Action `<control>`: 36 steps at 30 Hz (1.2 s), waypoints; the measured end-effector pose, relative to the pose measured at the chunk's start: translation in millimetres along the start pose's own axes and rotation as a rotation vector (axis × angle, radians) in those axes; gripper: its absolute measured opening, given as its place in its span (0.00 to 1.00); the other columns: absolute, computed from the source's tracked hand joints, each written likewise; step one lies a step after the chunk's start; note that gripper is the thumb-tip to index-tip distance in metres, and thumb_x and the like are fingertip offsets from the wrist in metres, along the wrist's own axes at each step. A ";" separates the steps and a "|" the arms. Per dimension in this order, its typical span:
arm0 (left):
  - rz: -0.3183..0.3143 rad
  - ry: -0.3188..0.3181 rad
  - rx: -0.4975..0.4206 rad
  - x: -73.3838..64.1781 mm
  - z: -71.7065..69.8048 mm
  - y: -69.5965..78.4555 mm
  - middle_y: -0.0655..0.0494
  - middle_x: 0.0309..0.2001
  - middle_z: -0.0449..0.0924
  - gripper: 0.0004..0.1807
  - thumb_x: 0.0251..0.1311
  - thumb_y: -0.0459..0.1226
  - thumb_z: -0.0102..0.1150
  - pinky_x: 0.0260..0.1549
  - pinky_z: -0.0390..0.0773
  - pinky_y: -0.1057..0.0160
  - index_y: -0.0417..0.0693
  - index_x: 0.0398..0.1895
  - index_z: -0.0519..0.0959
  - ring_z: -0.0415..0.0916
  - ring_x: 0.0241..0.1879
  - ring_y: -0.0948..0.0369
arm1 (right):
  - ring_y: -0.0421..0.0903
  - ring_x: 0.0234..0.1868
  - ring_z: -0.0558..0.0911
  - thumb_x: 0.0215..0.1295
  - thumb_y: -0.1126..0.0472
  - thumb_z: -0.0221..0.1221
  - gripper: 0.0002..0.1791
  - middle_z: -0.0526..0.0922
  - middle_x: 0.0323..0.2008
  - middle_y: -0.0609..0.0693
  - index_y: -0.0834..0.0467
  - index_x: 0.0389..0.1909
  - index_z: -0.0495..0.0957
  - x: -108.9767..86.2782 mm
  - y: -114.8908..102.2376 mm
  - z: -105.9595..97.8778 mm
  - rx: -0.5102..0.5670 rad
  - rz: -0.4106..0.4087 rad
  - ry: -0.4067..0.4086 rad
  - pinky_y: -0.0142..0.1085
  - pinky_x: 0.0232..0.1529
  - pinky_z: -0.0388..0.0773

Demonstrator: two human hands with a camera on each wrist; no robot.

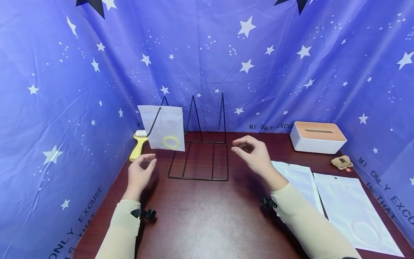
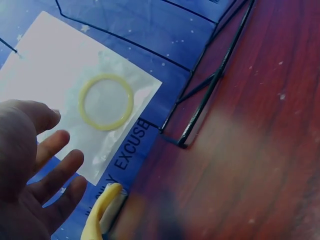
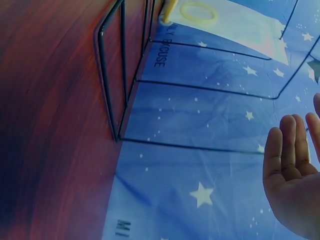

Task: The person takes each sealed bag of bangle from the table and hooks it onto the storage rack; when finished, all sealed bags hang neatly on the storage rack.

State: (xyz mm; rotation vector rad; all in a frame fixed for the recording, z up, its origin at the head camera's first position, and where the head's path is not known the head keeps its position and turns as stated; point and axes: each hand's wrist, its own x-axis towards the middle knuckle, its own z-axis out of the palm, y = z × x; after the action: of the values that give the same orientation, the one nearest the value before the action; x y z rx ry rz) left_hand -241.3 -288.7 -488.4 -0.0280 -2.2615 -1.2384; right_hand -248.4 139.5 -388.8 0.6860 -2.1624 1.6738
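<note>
A white zip-top pouch (image 1: 169, 124) hung from the leftmost arm of a black wire rack (image 1: 207, 142), at ten o'clock from the rack's middle. A yellow ring (image 2: 82, 101) showed at about five o'clock on the pouch's face. My left hand (image 1: 140, 176) was at seven o'clock from the pouch, near it but apart, thumb and fingers loosely spread with nothing between them. My right hand (image 1: 253, 157) hovered at three o'clock from the rack, likewise apart, its relaxed fingers and thumb parted and holding nothing. A yellow-handled roller (image 1: 138, 147) stood at eight o'clock, just beside the pouch.

At four o'clock from my right hand, a flat pouch (image 1: 304, 180) lay partly behind my sleeve (image 1: 310, 223); at four o'clock from that, a second flat pouch (image 1: 343, 198) bore a faint ring outline. Toward twelve o'clock of these sat a white tissue box (image 1: 318, 142) with a wood-toned top, a small brown toy (image 1: 341, 162) near its corner. All rested on the reddish-brown desk (image 1: 200, 216), before a blue starry curtain (image 1: 207, 72).
</note>
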 end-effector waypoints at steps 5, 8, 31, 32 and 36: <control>0.033 -0.036 -0.012 -6.7 4.3 0.5 0.55 0.44 0.89 0.11 0.67 0.35 0.71 0.43 0.81 0.65 0.48 0.50 0.88 0.84 0.43 0.63 | 0.47 0.32 0.83 0.62 0.73 0.71 0.11 0.86 0.40 0.67 0.68 0.45 0.86 -11.5 -5.3 -17.2 -0.030 -0.019 0.026 0.30 0.34 0.79; 0.053 -0.060 -0.007 -9.0 6.9 -1.2 0.55 0.43 0.89 0.11 0.66 0.34 0.71 0.41 0.82 0.65 0.47 0.50 0.88 0.84 0.41 0.64 | 0.47 0.32 0.82 0.62 0.74 0.70 0.11 0.86 0.37 0.66 0.70 0.45 0.86 -15.5 -1.8 -28.7 -0.058 -0.022 0.057 0.30 0.34 0.78; 0.044 -0.237 0.100 -20.3 17.1 -18.0 0.49 0.48 0.85 0.18 0.63 0.37 0.75 0.46 0.82 0.50 0.44 0.55 0.85 0.85 0.45 0.54 | 0.38 0.36 0.83 0.67 0.73 0.67 0.13 0.87 0.37 0.62 0.71 0.51 0.84 -19.0 15.1 -122.5 -0.159 -0.010 0.150 0.25 0.39 0.78; 0.042 -0.244 0.106 -20.3 17.4 -18.9 0.50 0.49 0.85 0.18 0.63 0.38 0.75 0.48 0.82 0.49 0.45 0.55 0.85 0.84 0.46 0.54 | 0.38 0.36 0.83 0.67 0.74 0.66 0.13 0.87 0.37 0.61 0.72 0.52 0.83 -19.2 12.4 -125.6 -0.172 -0.005 0.167 0.25 0.38 0.78; 0.045 -0.261 0.129 -20.9 18.0 -21.1 0.51 0.52 0.84 0.20 0.63 0.40 0.75 0.52 0.80 0.47 0.47 0.57 0.84 0.83 0.51 0.53 | 0.38 0.32 0.82 0.69 0.71 0.67 0.13 0.87 0.33 0.56 0.71 0.52 0.83 -20.4 9.6 -138.5 -0.236 0.043 0.218 0.24 0.33 0.77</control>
State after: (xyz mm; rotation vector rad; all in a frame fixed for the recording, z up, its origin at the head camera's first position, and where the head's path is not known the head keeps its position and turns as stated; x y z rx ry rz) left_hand -237.6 -281.7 -522.2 -0.2024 -2.5454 -1.1177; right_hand -242.0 278.6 -371.0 0.3751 -2.1813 1.4084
